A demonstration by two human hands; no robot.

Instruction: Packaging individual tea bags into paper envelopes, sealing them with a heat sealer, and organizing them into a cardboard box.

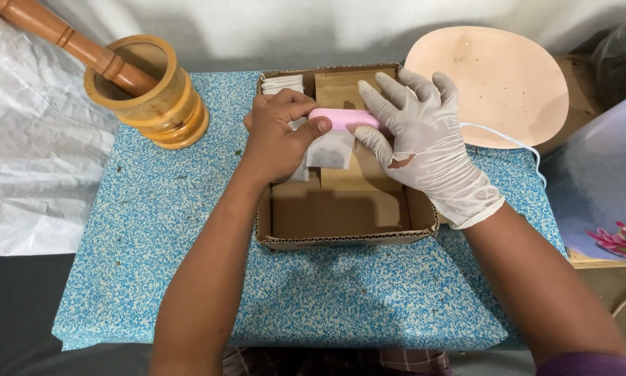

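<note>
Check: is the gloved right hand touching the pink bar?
Touching. The head view shows the gloved right hand with fingers laid over the right end of the pink bar, no gap visible; the left hand pinches the other end.

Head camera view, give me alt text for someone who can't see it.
Two hands hold a pink bar-shaped tool on a small filled sachet above an open cardboard box: the bare left hand and the white-gloved right hand. A wooden mortar and pestle and a peach plate are on the blue speckled table.
</note>
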